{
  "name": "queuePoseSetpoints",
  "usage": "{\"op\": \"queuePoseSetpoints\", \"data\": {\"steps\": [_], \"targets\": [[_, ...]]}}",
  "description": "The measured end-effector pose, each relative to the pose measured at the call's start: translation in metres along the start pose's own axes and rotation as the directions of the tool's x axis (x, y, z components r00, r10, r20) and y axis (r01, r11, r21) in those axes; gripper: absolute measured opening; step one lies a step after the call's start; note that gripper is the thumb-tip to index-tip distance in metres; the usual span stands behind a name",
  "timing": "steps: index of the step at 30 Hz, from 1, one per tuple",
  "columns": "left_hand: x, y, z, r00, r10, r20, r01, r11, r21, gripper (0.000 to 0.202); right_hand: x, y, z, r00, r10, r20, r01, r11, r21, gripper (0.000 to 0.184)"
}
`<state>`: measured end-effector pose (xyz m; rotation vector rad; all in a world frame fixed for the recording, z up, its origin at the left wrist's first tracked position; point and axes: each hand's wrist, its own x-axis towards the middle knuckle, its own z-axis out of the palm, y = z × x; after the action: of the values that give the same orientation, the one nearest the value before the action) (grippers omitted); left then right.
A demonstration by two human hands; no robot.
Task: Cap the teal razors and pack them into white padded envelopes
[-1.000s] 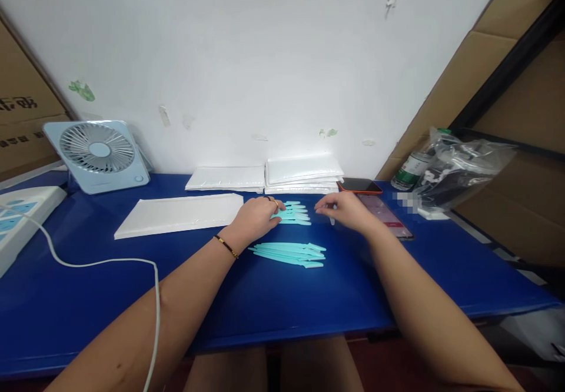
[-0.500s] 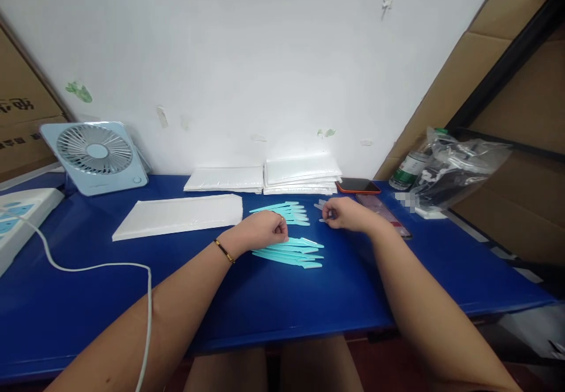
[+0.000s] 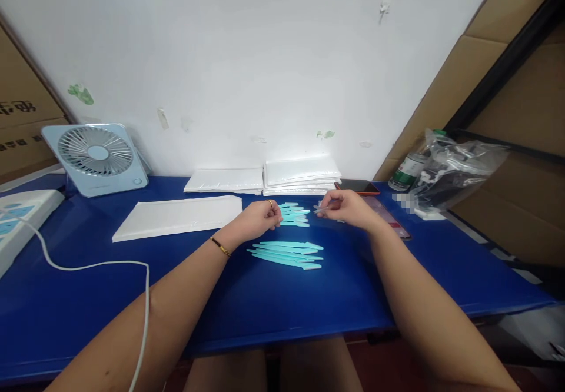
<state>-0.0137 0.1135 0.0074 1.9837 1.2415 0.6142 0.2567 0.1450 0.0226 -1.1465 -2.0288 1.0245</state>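
Note:
Several teal eyebrow razors lie on the blue table in two fanned groups. My left hand (image 3: 263, 218) is closed over the handle end of the upper group (image 3: 295, 223), pinching one eyebrow razor (image 3: 302, 212) whose blade end points right. The lower group (image 3: 286, 256) lies just in front of that hand, with nothing touching it. Opposite, my right hand (image 3: 346, 208) is closed in a pinch on a small clear plastic blade cap (image 3: 322, 209). A narrow gap separates the cap from the razor's tip. Loose clear pieces beneath the right hand are mostly hidden.
A flat white padded mailer (image 3: 176, 216) lies left of the razors, with stacked mailers (image 3: 302, 171) along the wall. Phones (image 3: 364, 188) (image 3: 397, 227), a bottle (image 3: 406, 171) and a clear bag (image 3: 463, 168) are at right. A fan (image 3: 97, 156) and white cable (image 3: 106, 262) occupy the left.
My left hand has moved up from the lower razors to the upper group and now pinches a razor. My right hand has lifted a clear cap and turned it toward the left hand.

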Motion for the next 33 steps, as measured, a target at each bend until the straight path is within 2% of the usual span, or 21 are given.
{"op": "queuePoseSetpoints", "data": {"steps": [2, 4, 11, 18, 21, 25, 28, 30, 33], "targets": [[0.001, 0.000, -0.001, 1.000, -0.007, -0.002, 0.007, 1.000, -0.016, 0.018, 0.001, -0.002, 0.001, 0.998, -0.061, -0.032, 0.065, 0.991, 0.120, 0.016], [0.002, 0.000, -0.002, 1.000, -0.012, -0.011, 0.012, 1.000, -0.021, 0.020, 0.001, -0.003, 0.003, 0.989, -0.125, -0.083, 0.136, 0.981, 0.136, 0.015], [0.002, 0.000, -0.006, 1.000, -0.013, -0.006, 0.013, 0.998, -0.063, 0.020, 0.002, -0.007, 0.007, 0.950, -0.215, -0.229, 0.221, 0.975, 0.001, 0.015], [0.000, 0.005, -0.005, 0.998, -0.037, 0.051, 0.046, 0.981, -0.186, 0.020, 0.003, -0.012, 0.020, 0.938, -0.294, -0.184, 0.290, 0.956, -0.052, 0.014], [0.000, 0.005, -0.004, 0.997, -0.064, 0.036, 0.072, 0.958, -0.277, 0.023, 0.002, -0.014, 0.022, 0.920, -0.306, -0.245, 0.302, 0.952, -0.054, 0.013], [-0.001, 0.007, -0.004, 0.994, -0.094, 0.047, 0.104, 0.937, -0.334, 0.030, -0.001, -0.019, 0.026, 0.881, -0.344, -0.326, 0.316, 0.939, -0.138, 0.009], [-0.002, 0.010, -0.003, 0.991, -0.109, 0.080, 0.130, 0.932, -0.338, 0.031, -0.002, -0.025, 0.033, 0.878, -0.386, -0.284, 0.336, 0.919, -0.208, 0.009], [-0.002, 0.011, -0.001, 0.994, -0.091, 0.069, 0.107, 0.949, -0.296, 0.029, -0.001, -0.026, 0.034, 0.889, -0.405, -0.214, 0.351, 0.902, -0.250, 0.012], [-0.001, 0.007, 0.001, 0.996, -0.061, -0.070, 0.058, 0.997, -0.046, 0.023, 0.001, -0.022, 0.023, 0.914, -0.392, -0.099, 0.333, 0.869, -0.367, 0.009]]}}
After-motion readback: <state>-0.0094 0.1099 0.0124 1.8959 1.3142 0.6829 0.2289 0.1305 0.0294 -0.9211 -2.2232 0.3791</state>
